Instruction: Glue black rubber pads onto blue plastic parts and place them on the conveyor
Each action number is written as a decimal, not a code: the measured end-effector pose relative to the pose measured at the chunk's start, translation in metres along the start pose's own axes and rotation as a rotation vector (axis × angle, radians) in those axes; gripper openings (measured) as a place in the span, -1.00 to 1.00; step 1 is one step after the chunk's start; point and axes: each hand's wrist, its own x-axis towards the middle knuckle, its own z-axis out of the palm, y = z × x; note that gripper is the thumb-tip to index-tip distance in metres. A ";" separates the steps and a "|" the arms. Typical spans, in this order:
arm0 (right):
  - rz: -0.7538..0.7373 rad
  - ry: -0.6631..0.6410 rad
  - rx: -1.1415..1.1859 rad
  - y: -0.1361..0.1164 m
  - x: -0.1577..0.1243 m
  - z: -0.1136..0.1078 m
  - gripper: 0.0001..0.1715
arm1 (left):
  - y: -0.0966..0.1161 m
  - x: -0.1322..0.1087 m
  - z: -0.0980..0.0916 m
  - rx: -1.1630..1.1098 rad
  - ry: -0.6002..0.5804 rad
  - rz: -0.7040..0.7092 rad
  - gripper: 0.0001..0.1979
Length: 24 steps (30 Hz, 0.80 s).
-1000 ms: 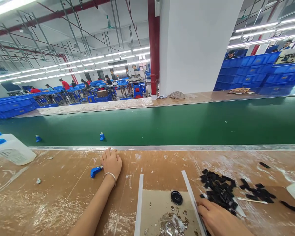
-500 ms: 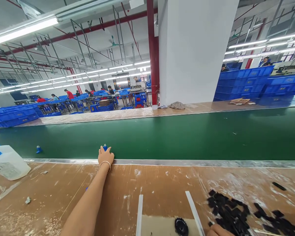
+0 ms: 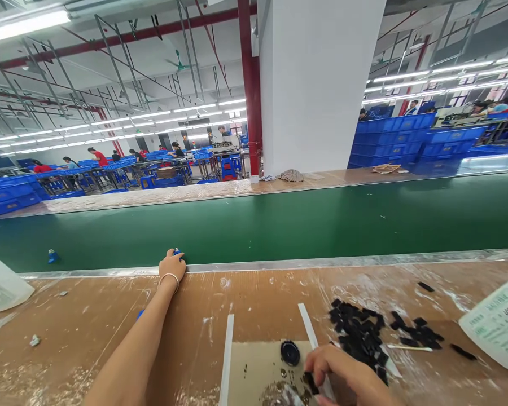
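The black piece is over the card, near its right edge. The right hand looks to have it pinched, with thumb and finger close together on it. The left hand reaches to the near edge of the green belt. Its fingers are bent around a blue part, but I cannot tell if they grip it or just touch it.

The work looks to be partway along. One black piece is out of the heap, and lots more lie there, to the right of the card. The black piece and the blue part are well apart, not joined. A second blue part stands on the belt, far to the left, with no hand on it. The card has wet spots, and a round black cap sits on it.

Some things are hard to see. The left hand hides most of its blue part. The left arm hides all but a bit of a blue thing on the table. The right hand covers some of the black piece. The bottom of the card is cut off, and so is the left side of the left bottle.
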 end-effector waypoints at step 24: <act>0.171 -0.021 0.481 -0.019 -0.002 0.033 -0.86 | 0.020 -0.094 -0.016 -0.087 0.161 -0.105 -0.70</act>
